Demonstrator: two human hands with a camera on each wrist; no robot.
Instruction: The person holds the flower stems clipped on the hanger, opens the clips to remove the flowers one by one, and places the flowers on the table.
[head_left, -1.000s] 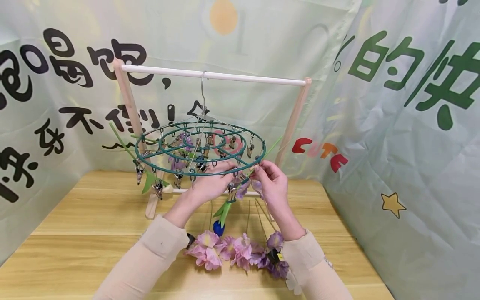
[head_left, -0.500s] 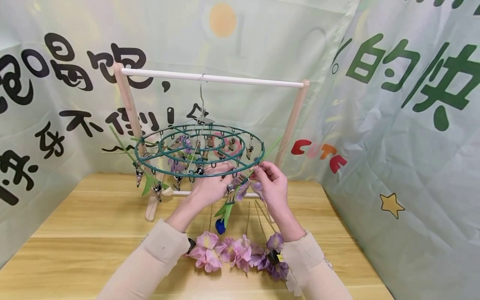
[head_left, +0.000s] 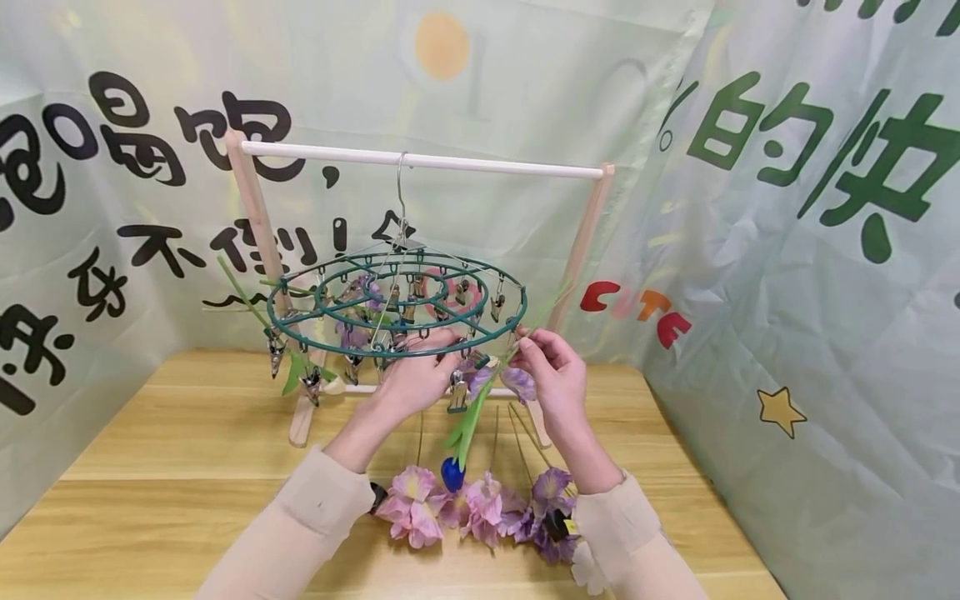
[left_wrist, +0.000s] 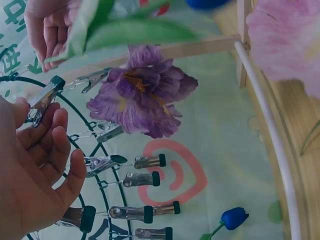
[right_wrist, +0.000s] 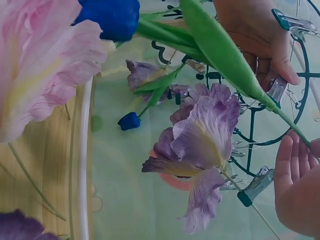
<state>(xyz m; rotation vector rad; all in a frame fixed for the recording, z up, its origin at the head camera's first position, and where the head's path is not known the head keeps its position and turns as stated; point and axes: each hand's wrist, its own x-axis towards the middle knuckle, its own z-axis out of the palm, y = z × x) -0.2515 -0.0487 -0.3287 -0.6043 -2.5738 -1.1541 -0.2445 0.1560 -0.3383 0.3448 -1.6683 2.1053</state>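
Observation:
My right hand (head_left: pixel 552 379) pinches the green stem of a blue artificial tulip (head_left: pixel 452 473), which hangs head down below the round hanger's right front. My left hand (head_left: pixel 420 375) reaches under the green ring hanger (head_left: pixel 390 353); its thumb and fingers pinch a metal clip (left_wrist: pixel 44 100) with green tips. In the right wrist view, the tulip's stem (right_wrist: pixel 287 122) passes close to that clip; whether they touch I cannot tell. Behind the stem, a purple flower (right_wrist: pixel 202 132) hangs from another clip (right_wrist: pixel 257 186). A free clip (head_left: pixel 457 392) dangles left of the tulip's leaves.
The hanger hooks onto a white rod (head_left: pixel 420 161) of a wooden stand. Pink flowers (head_left: pixel 412 508) and purple flowers (head_left: pixel 551 512) lie on the table (head_left: pixel 187 500) near my forearms. More clipped flowers hang at the hanger's left. A printed cloth (head_left: pixel 525 83) stands behind.
The blue tulip has shifted right and down, away from the dangling front clip. My right hand has moved slightly right with the stem. My left hand stays under the ring.

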